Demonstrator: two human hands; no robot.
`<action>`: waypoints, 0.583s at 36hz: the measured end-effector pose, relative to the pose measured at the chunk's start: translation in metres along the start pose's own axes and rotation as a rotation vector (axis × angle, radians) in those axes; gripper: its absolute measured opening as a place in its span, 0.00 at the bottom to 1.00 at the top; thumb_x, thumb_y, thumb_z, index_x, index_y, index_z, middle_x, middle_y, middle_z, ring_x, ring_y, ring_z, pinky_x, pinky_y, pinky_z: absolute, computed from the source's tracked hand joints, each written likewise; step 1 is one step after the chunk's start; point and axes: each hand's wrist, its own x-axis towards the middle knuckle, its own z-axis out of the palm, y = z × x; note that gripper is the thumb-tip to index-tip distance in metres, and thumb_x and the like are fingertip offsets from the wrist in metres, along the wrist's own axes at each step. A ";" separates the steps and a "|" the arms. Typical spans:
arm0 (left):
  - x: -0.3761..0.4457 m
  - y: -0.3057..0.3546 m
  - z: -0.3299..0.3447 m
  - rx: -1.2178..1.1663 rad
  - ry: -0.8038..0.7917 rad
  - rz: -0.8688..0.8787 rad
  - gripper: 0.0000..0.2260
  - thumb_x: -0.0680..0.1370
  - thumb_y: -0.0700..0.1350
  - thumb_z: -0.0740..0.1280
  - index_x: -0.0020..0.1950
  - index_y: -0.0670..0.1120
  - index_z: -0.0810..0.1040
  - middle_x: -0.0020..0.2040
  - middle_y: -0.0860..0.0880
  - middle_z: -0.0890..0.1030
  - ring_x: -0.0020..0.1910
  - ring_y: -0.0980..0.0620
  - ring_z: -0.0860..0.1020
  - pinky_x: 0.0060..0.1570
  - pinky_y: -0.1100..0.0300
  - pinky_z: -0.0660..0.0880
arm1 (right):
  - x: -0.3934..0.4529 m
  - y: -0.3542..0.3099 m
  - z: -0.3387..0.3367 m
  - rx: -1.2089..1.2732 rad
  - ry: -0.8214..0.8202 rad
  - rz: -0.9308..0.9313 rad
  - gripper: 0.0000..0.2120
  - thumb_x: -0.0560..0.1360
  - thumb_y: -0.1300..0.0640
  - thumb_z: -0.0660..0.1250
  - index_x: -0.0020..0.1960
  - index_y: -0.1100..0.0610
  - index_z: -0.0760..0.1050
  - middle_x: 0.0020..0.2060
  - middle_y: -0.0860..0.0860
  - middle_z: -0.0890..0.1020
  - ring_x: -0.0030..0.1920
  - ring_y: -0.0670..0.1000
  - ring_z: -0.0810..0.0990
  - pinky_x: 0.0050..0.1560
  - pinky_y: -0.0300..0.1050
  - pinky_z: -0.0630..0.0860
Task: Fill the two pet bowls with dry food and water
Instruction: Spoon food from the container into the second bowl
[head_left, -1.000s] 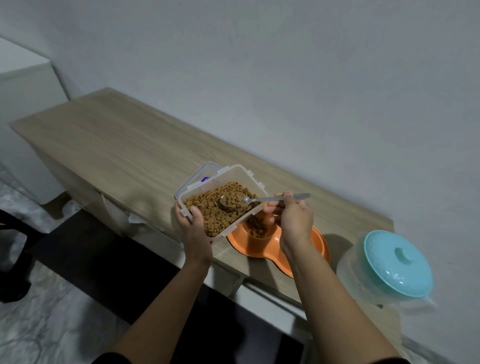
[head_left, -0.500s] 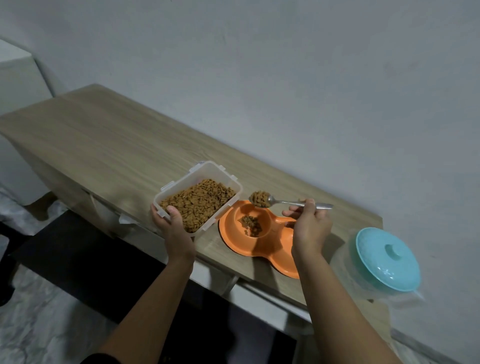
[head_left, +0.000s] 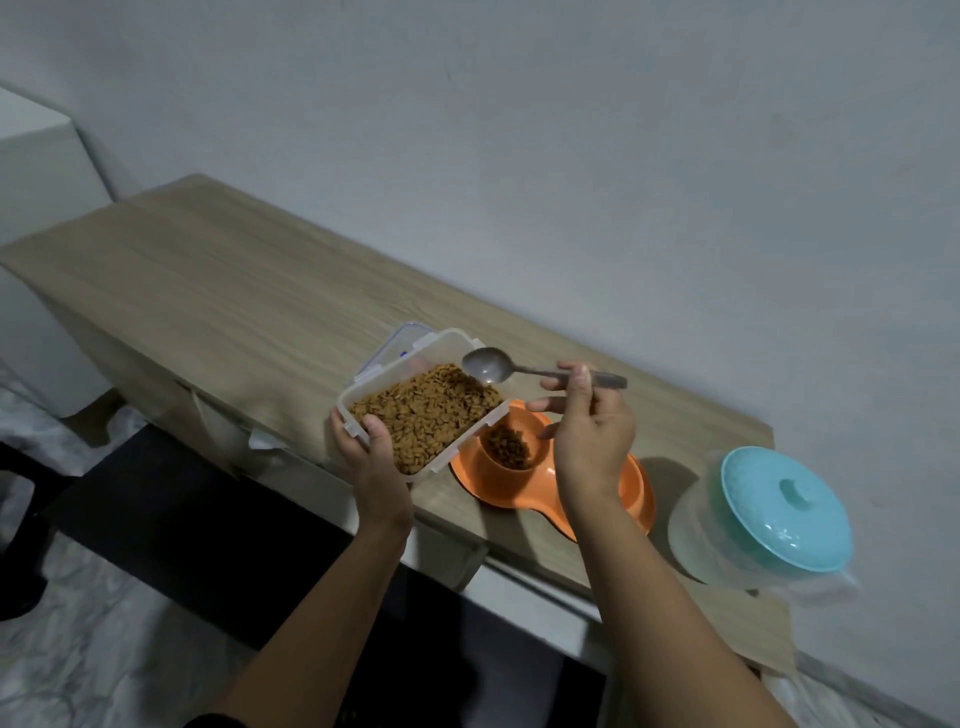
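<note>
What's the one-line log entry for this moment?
step: scooping dry food | left hand: holds food container | right hand: holds empty spoon over container | orange double bowl: one side part-filled | water: not seen

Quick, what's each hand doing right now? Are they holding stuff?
Left hand: closed on the food container, gripping its near corner.
Right hand: closed on the spoon, pinching its handle; the spoon looks empty.

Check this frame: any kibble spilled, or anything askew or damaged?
Nothing stands out. Kibble shows only inside the clear container held by the left hand and in one orange bowl. The spoon in the right hand is empty.
</note>
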 end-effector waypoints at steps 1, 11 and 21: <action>-0.002 0.001 0.000 -0.001 -0.012 0.009 0.31 0.74 0.63 0.56 0.75 0.63 0.52 0.73 0.44 0.63 0.66 0.45 0.72 0.61 0.46 0.75 | -0.002 0.000 0.004 0.000 -0.025 0.030 0.11 0.82 0.57 0.57 0.52 0.59 0.77 0.37 0.49 0.82 0.30 0.46 0.82 0.24 0.40 0.74; -0.013 0.009 0.004 -0.044 -0.151 0.059 0.31 0.76 0.55 0.55 0.78 0.55 0.50 0.70 0.44 0.66 0.62 0.51 0.74 0.47 0.64 0.78 | -0.009 0.003 0.019 0.058 -0.156 0.291 0.12 0.82 0.56 0.58 0.44 0.57 0.77 0.33 0.51 0.83 0.30 0.49 0.82 0.23 0.39 0.74; -0.014 0.016 0.000 0.004 -0.108 0.051 0.29 0.77 0.54 0.54 0.78 0.56 0.51 0.72 0.42 0.66 0.66 0.47 0.73 0.64 0.45 0.73 | -0.011 0.004 0.017 0.075 -0.214 0.449 0.12 0.82 0.56 0.58 0.43 0.59 0.74 0.32 0.54 0.83 0.28 0.51 0.80 0.23 0.40 0.70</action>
